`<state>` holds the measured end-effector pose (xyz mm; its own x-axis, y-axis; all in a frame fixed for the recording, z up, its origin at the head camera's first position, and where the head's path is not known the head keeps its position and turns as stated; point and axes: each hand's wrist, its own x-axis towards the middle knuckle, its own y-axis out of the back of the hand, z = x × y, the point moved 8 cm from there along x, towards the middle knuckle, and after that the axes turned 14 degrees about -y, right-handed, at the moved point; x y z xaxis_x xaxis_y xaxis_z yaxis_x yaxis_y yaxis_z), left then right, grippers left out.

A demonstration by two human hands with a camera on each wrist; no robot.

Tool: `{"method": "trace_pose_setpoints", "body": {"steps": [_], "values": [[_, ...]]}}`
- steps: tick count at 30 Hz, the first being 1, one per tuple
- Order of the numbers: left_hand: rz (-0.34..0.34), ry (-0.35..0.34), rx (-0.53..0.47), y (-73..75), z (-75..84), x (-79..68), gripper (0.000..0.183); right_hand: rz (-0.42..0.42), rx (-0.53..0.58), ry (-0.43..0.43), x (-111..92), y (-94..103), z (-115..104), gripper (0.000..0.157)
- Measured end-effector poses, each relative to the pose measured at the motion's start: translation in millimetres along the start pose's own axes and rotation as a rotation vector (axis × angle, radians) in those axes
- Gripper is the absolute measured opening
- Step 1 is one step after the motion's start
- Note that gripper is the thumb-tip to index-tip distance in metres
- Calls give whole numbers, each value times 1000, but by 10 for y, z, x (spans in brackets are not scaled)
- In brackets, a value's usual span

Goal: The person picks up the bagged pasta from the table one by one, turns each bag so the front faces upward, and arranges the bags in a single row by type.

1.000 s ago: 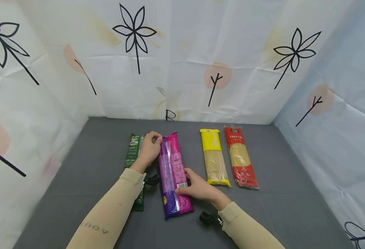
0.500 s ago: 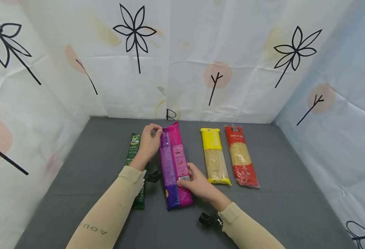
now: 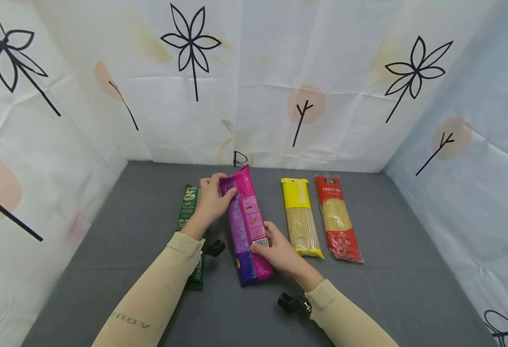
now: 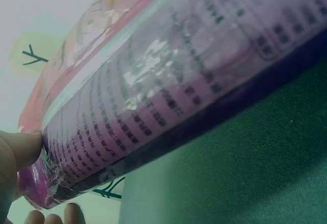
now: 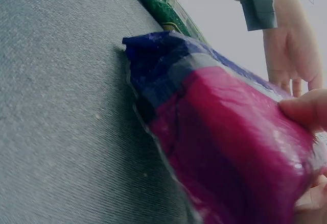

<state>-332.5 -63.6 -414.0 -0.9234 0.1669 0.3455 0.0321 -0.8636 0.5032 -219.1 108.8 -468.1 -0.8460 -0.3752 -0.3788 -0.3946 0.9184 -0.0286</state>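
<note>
A purple and pink noodle packet [image 3: 247, 226] lies between my two hands at the middle of the table, its far end tilted up. My left hand [image 3: 210, 198] pinches its far left corner, thumb on top, as the left wrist view shows with the thumb [image 4: 23, 150] against the purple wrapper [image 4: 117, 117]. At the near right edge, my right hand [image 3: 282, 251] grips the packet, its thumb [image 5: 305, 110] pressing the pink side. Partly behind my left arm lies a green packet [image 3: 187, 207]. The right hand's fingers under the packet are mostly hidden in the head view.
To the right lie a yellow noodle packet [image 3: 300, 219] and a red one [image 3: 337, 219], side by side. Grey cloth covers the table [image 3: 393, 289]. A white patterned curtain [image 3: 262, 62] stands behind and at both sides.
The packet has shifted away from me and slightly right, turning a little counterclockwise. My left thumb has come onto its top face. The right hand has moved along with it.
</note>
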Motion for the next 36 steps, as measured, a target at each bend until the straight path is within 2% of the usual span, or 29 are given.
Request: {"method": "trace_pose_setpoints", "body": {"steps": [3,8,11,16,20,23,27,33,36], "values": [[-37,14,17,-24,15,-18,48,9,-28,11,-80,-12,-130,54],[-71,-19,-18,-53,106,-23,59,71,-145,43,-215,-22,-361,53],[-94,-32,-28,-76,166,-23,68,142,-246,67,-268,-10,-465,51],[-160,-14,-69,-145,283,-63,83,278,-412,118,-176,105,-432,54],[-203,2,-106,-206,374,-125,87,393,-539,149,-149,173,-471,58],[-217,12,-208,-264,414,-169,88,469,-637,175,-177,194,-553,61],[-201,43,-414,-331,454,-210,88,562,-794,227,-229,189,-669,60],[-109,130,-683,-357,489,-242,81,693,-1105,314,-277,58,-783,61],[-59,166,-740,-350,494,-251,75,769,-1229,383,-287,-44,-792,62]]}}
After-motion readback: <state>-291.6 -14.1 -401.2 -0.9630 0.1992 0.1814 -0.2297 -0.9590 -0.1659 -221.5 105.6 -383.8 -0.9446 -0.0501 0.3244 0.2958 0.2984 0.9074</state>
